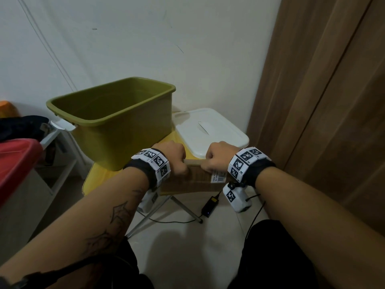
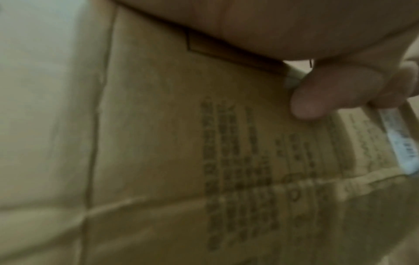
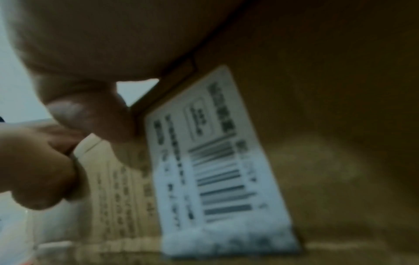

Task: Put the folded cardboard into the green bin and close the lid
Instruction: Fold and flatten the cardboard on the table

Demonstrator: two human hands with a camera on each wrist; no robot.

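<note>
The folded brown cardboard [image 1: 193, 180] stands on edge at the near side of a yellow folding table [image 1: 98, 176], its top edge gripped by both hands. My left hand [image 1: 177, 161] curls over the left part of that edge, my right hand [image 1: 214, 161] over the right part. A white barcode label [image 3: 217, 161] is stuck on the near face, printed text [image 2: 238, 170] beside it. The open olive-green bin [image 1: 116, 119] sits on the table behind and left of the hands. Its white lid [image 1: 210, 132] lies flat to the bin's right, just beyond the cardboard.
A brown curtain [image 1: 325, 101] hangs close on the right. A red container [image 1: 16, 163] and a white shelf unit [image 1: 60, 147] stand at left. A black power adapter [image 1: 210, 203] with cables lies on the floor under the table. White wall behind.
</note>
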